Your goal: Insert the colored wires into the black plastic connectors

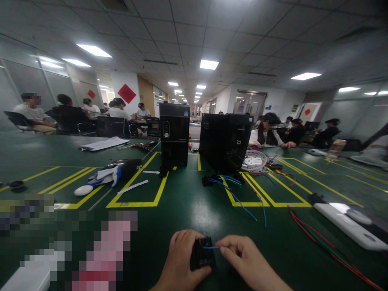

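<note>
Over the near side of the green worktop (184, 216), the person's left hand (181, 258) grips a small black electrical component (200, 258). The right hand (242, 252) pinches a blue wire (213, 247) lying against it. Farther off, loose blue wires (244, 207) trail; beyond them two black computer towers (175, 139) stand upright.

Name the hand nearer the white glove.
Left. The left hand, holding a black part, is right of the glove and nearer the camera; the right hand, pinching a blue wire, is farther right.
</note>
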The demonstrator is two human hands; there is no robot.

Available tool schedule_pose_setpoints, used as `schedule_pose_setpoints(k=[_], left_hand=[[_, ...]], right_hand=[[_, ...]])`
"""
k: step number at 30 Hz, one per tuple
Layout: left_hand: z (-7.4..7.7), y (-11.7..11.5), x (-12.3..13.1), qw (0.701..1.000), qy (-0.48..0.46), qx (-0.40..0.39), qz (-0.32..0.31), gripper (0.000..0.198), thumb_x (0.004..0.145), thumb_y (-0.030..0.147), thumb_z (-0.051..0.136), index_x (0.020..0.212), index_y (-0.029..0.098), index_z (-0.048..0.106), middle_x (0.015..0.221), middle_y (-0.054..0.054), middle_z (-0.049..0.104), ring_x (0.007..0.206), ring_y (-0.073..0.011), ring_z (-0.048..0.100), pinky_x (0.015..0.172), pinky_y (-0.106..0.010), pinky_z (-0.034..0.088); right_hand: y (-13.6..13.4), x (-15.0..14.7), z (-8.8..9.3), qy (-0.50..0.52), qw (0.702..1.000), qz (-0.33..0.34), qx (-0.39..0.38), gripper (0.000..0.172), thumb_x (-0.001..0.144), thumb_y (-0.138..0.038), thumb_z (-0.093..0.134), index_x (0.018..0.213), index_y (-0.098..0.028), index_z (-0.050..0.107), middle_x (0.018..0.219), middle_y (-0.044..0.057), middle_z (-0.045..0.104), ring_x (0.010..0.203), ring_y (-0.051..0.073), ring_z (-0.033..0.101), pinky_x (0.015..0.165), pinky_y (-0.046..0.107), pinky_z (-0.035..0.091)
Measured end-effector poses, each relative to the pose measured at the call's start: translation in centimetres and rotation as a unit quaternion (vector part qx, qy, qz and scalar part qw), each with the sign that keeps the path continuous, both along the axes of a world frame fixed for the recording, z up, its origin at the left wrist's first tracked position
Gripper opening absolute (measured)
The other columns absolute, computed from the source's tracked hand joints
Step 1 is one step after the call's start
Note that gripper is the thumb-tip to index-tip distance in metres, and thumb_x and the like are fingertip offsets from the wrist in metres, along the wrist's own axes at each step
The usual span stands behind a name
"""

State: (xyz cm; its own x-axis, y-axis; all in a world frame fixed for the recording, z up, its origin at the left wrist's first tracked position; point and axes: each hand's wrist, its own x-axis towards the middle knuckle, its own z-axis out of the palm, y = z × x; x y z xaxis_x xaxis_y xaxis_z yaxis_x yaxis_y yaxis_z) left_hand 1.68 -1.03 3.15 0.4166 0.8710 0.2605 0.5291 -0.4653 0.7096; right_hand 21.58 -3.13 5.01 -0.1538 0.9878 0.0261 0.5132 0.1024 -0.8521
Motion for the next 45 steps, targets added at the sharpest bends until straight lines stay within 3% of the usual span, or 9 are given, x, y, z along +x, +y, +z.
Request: schedule_pose_setpoints(k=[5, 14, 19, 23, 26, 29, 39, 45], left_hand=[[-0.1, 0.0, 0.1, 1.000, 0.007, 0.005, 0.005, 0.038, 0.060, 0.014, 0.070, 0.095, 0.022, 0.058, 0.096, -0.003, 0.063, 0.097, -0.0277, 0.055, 0.091, -0.043, 0.037], [-0.6, 0.2, 0.2, 1.000, 0.007, 0.026, -0.001, 0.032, 0.063, 0.018, 0.068, 0.093, 0.020, 0.057, 0.093, -0.004, 0.062, 0.093, -0.0264, 0.056, 0.089, -0.042, 0.037], [-0.7, 0.3, 0.2, 0.999, 0.012, 0.030, 0.001, 0.034, 0.060, 0.015, 0.064, 0.093, 0.021, 0.056, 0.094, -0.004, 0.063, 0.091, -0.0270, 0.056, 0.087, -0.043, 0.038], [-0.6, 0.3, 0.2, 1.000, 0.010, 0.024, 0.002, 0.031, 0.063, 0.021, 0.068, 0.092, 0.023, 0.056, 0.093, -0.003, 0.063, 0.092, -0.0270, 0.056, 0.087, -0.043, 0.038], [-0.6, 0.3, 0.2, 1.000, 0.009, 0.018, 0.005, 0.036, 0.060, 0.018, 0.071, 0.093, 0.023, 0.057, 0.094, -0.003, 0.063, 0.094, -0.0271, 0.055, 0.088, -0.042, 0.037], [-0.6, 0.4, 0.1, 1.000, 0.008, 0.012, 0.002, 0.039, 0.058, 0.015, 0.073, 0.094, 0.022, 0.057, 0.094, -0.002, 0.063, 0.094, -0.0267, 0.055, 0.088, -0.041, 0.037], [-0.1, 0.1, 0.1, 1.000, 0.000, -0.005, 0.005, 0.043, 0.058, 0.011, 0.072, 0.097, 0.022, 0.058, 0.099, -0.003, 0.064, 0.099, -0.0270, 0.054, 0.092, -0.043, 0.035], [-0.3, 0.2, 0.1, 1.000, 0.006, 0.004, 0.001, 0.041, 0.058, 0.013, 0.073, 0.096, 0.021, 0.058, 0.096, -0.003, 0.063, 0.096, -0.0270, 0.055, 0.090, -0.043, 0.036]], right_hand=[[-1.1, -1.1, 0.8, 0.015, 1.000, 0.012, -0.009, 0.036, 0.082, -0.041, 0.053, 0.087, -0.013, 0.074, 0.052, -0.006, 0.038, 0.050, 0.011, 0.035, 0.048, 0.024, 0.026], [-1.9, -2.5, -1.1, -0.003, 0.994, 0.104, -0.012, 0.038, 0.084, -0.043, 0.051, 0.093, -0.013, 0.071, 0.054, -0.006, 0.037, 0.048, 0.010, 0.032, 0.045, 0.023, 0.023], [-1.8, -2.6, -1.0, -0.010, 0.990, 0.137, -0.031, 0.037, 0.086, -0.042, 0.049, 0.089, -0.012, 0.071, 0.050, -0.008, 0.031, 0.044, 0.008, 0.028, 0.042, 0.022, 0.020], [-1.7, -2.0, -0.1, -0.054, 0.994, 0.089, 0.020, 0.032, 0.085, -0.037, 0.050, 0.089, -0.016, 0.074, 0.050, -0.006, 0.040, 0.046, 0.010, 0.037, 0.045, 0.022, 0.027], [-1.5, -1.3, 0.6, -0.078, 0.995, 0.024, 0.061, 0.031, 0.086, -0.037, 0.050, 0.091, -0.019, 0.075, 0.057, -0.002, 0.056, 0.054, 0.014, 0.050, 0.054, 0.024, 0.036], [-1.2, -0.8, 1.0, -0.096, 0.993, 0.009, 0.067, 0.030, 0.087, -0.035, 0.049, 0.091, -0.020, 0.075, 0.062, 0.000, 0.062, 0.059, 0.016, 0.057, 0.058, 0.025, 0.039], [-0.2, 0.3, 0.5, -0.123, 0.991, 0.011, 0.046, 0.026, 0.086, -0.030, 0.052, 0.084, -0.019, 0.075, 0.056, -0.002, 0.055, 0.055, 0.015, 0.049, 0.053, 0.024, 0.034], [-1.2, -0.1, 1.6, -0.118, 0.991, 0.045, 0.034, 0.026, 0.085, -0.029, 0.051, 0.087, -0.019, 0.075, 0.060, 0.000, 0.060, 0.056, 0.014, 0.050, 0.054, 0.023, 0.035]])
